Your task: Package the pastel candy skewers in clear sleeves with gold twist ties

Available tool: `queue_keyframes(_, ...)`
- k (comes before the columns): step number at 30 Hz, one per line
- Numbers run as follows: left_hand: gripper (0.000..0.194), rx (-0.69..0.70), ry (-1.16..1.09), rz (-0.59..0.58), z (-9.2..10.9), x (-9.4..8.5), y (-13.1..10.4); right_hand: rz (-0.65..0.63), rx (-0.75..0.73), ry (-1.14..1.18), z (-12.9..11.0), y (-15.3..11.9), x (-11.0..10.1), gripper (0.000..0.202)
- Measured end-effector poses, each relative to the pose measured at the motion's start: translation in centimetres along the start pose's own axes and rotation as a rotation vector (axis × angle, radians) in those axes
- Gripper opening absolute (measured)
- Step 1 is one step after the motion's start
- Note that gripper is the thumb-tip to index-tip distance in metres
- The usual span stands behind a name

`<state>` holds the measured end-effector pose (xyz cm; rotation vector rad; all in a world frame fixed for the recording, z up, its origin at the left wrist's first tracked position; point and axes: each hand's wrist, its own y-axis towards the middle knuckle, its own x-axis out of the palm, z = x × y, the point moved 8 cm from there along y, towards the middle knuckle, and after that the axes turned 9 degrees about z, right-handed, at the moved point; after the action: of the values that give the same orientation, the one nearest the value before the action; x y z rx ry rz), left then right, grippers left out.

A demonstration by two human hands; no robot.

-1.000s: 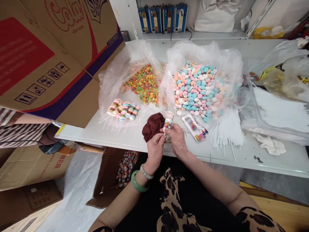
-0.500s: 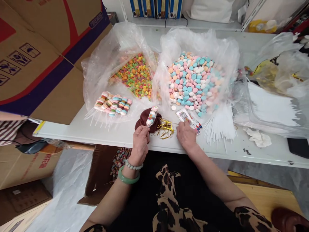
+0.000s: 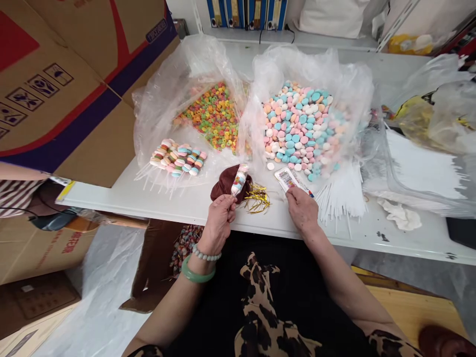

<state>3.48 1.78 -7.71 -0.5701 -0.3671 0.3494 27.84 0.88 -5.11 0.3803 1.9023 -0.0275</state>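
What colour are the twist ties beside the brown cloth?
Metallic gold; the ties show best in the head view.

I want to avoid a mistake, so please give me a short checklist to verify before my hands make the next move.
1. Left hand grips the pastel candy stick in clear printed wrapping: ok.
2. Wrapping tied at its lower end: cannot tell, fingers cover it.
3. Right hand is at the flat, white printed packets: ok.
4. Only one packet is between its fingers: cannot tell.
5. Shiny gold twist ties lie on the table between the hands: ok.
6. Those ties are neatly aligned: not ok, they point different ways.
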Motion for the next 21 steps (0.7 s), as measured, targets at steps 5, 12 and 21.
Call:
queue_keyframes(5, 0.020, -0.005, 0.036, 0.017, -0.4, 0.2, -0.1, -0.099, -0.028, -0.248, -1.3, -0.3, 2.0, 0.023)
queue_keyframes(12, 0.021, -0.005, 0.064, -0.012, -0.7, 0.1, -0.1, -0.213, -0.140, -0.280, -1.8, -1.5, 3.0, 0.022)
queue_keyframes(21, 0.021, 0.000, 0.059, -0.030, -1.3, 0.6, 0.2, -0.066, -0.122, -0.273, -1.5, -1.0, 2.0, 0.021)
